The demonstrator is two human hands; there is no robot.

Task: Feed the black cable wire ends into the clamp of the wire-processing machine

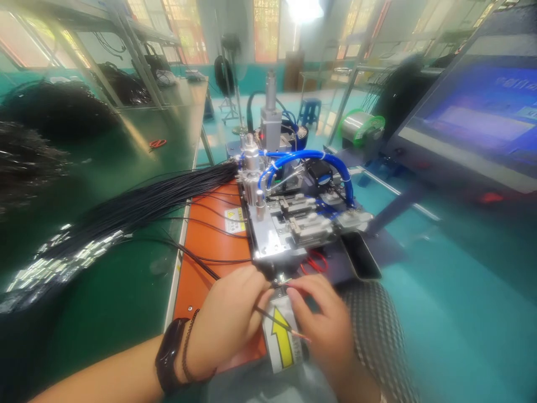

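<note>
My left hand (pixel 232 316), with a black band on its wrist, is closed round a thin black cable (pixel 272 319). One stretch of the cable slants out below the fingers and ends in fine stripped wires (pixel 300 336) near my right palm. Thumb and forefinger of my right hand (pixel 329 322) pinch together at the front of the bench machine (pixel 268 240); what lies between them is too small to make out. Both hands' fingertips meet close to a small shiny metal part (pixel 282 277), just above a yellow arrow label (pixel 283 338).
A long bundle of black cables (pixel 159 196) with shiny ends lies across the green table (pixel 138 291) at left. Blue hoses (pixel 310 154) arch over the machine. To the right are a phone (pixel 361 254), a wire spool (pixel 361 127) and a blurred screen (pixel 482 117).
</note>
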